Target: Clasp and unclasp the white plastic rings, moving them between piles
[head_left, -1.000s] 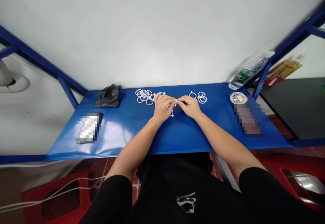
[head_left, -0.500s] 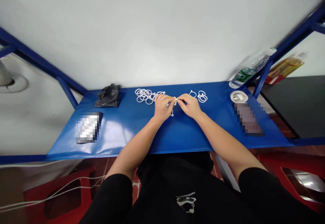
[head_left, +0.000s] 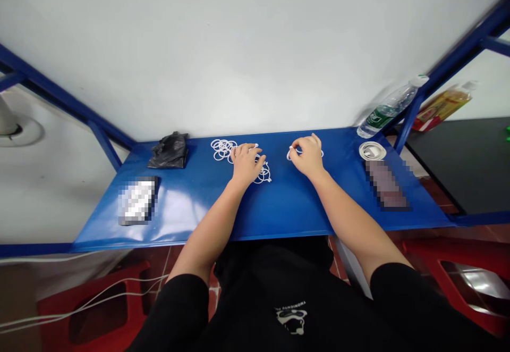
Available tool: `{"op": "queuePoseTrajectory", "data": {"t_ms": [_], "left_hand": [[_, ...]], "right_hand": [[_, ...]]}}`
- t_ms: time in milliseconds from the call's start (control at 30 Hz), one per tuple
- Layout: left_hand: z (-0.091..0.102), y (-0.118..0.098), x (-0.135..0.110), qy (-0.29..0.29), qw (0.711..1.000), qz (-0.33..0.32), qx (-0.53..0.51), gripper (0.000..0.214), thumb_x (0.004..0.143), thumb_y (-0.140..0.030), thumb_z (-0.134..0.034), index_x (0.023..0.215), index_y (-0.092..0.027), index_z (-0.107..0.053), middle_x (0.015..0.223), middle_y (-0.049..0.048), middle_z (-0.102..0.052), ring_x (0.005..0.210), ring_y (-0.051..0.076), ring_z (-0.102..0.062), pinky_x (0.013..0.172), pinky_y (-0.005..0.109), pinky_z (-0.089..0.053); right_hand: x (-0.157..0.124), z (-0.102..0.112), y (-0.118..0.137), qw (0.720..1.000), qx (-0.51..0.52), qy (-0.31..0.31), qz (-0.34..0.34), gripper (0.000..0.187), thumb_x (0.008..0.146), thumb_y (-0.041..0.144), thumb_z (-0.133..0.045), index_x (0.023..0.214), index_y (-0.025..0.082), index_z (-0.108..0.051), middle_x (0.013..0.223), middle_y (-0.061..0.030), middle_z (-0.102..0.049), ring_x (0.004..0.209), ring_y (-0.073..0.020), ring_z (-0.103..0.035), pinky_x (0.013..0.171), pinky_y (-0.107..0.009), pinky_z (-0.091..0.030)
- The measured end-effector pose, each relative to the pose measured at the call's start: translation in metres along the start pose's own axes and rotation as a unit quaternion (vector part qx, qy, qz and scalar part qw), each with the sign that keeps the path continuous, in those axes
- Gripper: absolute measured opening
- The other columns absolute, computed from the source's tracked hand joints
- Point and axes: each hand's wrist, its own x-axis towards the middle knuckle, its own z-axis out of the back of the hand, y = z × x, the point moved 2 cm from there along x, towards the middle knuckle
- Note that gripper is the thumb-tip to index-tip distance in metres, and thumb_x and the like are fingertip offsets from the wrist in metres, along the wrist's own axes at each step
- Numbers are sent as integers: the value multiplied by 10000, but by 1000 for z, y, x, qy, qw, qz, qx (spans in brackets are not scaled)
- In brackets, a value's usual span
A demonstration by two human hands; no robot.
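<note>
My left hand [head_left: 246, 165] lies over the middle of the table with its fingers spread, palm down on or just above several white plastic rings. Part of that ring pile [head_left: 223, 148] shows beyond its fingertips, and more rings [head_left: 262, 174] peek out by its thumb and wrist. Further right, my right hand [head_left: 308, 155] has thumb and forefinger pinched on a white plastic ring [head_left: 288, 155] with a small knob. It hovers over or rests by the right-hand group of rings, mostly hidden beneath the hand.
On the blue table [head_left: 191, 198] are a crumpled black bag [head_left: 169, 151] and a blurred-out flat object [head_left: 138, 200] at left. A water bottle [head_left: 382, 115], a coiled white strap or cable [head_left: 372, 151] and another blurred-out object [head_left: 386, 184] stand at right. A wall rises behind.
My hands, earlier together at the middle on a small white piece, have parted. The left has moved slightly left and spread its fingers; the right has gone right, to the smaller ring group.
</note>
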Motion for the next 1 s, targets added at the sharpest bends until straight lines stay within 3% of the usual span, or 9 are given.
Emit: {"op": "queuePoseTrajectory", "data": {"t_ms": [100, 200, 333, 433, 567, 667, 800, 1000], "left_hand": [[-1, 6, 1, 24, 1000, 15, 12, 200, 970, -351, -622, 1090, -299, -773, 1408, 92, -672, 1435, 355, -487, 1282, 655, -183], [-2, 7, 1, 47, 999, 3, 16, 238, 932, -246, -582, 1070, -299, -768, 1438, 77, -657, 1460, 348, -467, 1286, 686, -167], [-1, 7, 0, 67, 997, -4, 24, 273, 849, -180, -608, 1044, -287, -767, 1458, 85, -642, 1474, 366, -453, 1281, 721, -157], [-1, 7, 0, 85, 996, -7, 34, 226, 843, -198, -635, 1003, -278, -772, 1447, 95, -649, 1475, 376, -454, 1278, 739, -144], [-1, 6, 0, 89, 995, -12, 37, 143, 883, -242, -653, 936, -278, -780, 1438, 75, -667, 1456, 363, -479, 1287, 723, -130], [0, 4, 1, 54, 998, -25, 17, 118, 916, -258, -659, 918, -281, -775, 1397, 55, -697, 1408, 347, -528, 1289, 702, -141], [5, 0, 1, -21, 998, -50, -20, 123, 969, -297, -655, 900, -285, -757, 1296, 41, -748, 1344, 316, -590, 1287, 656, -171], [4, -9, -1, -42, 991, -114, -58, 99, 973, -299, -675, 913, -274, -750, 1206, 41, -776, 1248, 275, -655, 1271, 588, -221]], "right_hand": [[5, -1, -16, 998, -45, 11, -47, 190, 906, 272, -551, 880, 249, -739, 882, -79, -744, 1040, -330, -623, 1243, -659, -243], [7, -2, -31, 992, -87, 10, -94, 213, 911, 293, -563, 826, 225, -746, 963, -106, -740, 1072, -340, -598, 1219, -687, -237], [6, -6, -40, 989, -98, 8, -109, 234, 924, 320, -586, 969, 224, -794, 1119, -129, -725, 1146, -363, -570, 1186, -736, -228], [5, -12, -35, 994, -67, 14, -87, 245, 928, 347, -624, 1073, 246, -794, 1165, -115, -730, 1190, -367, -571, 1196, -724, -236], [3, -20, -22, 999, 3, 31, -38, 192, 921, 353, -685, 1031, 239, -795, 1138, -104, -764, 1163, -351, -625, 1184, -637, -338], [0, -23, -10, 996, 65, 43, 34, 169, 939, 328, -681, 1024, 229, -788, 1102, -98, -783, 1101, -321, -673, 1083, -536, -463], [-7, -22, 5, 984, 127, 54, 115, 187, 985, 342, -656, 1086, 237, -774, 1114, -86, -787, 1085, -289, -697, 1025, -478, -502], [-13, -27, 16, 974, 143, 107, 142, 175, 998, 338, -665, 1088, 229, -769, 1002, -73, -782, 959, -262, -702, 928, -429, -509]]}}
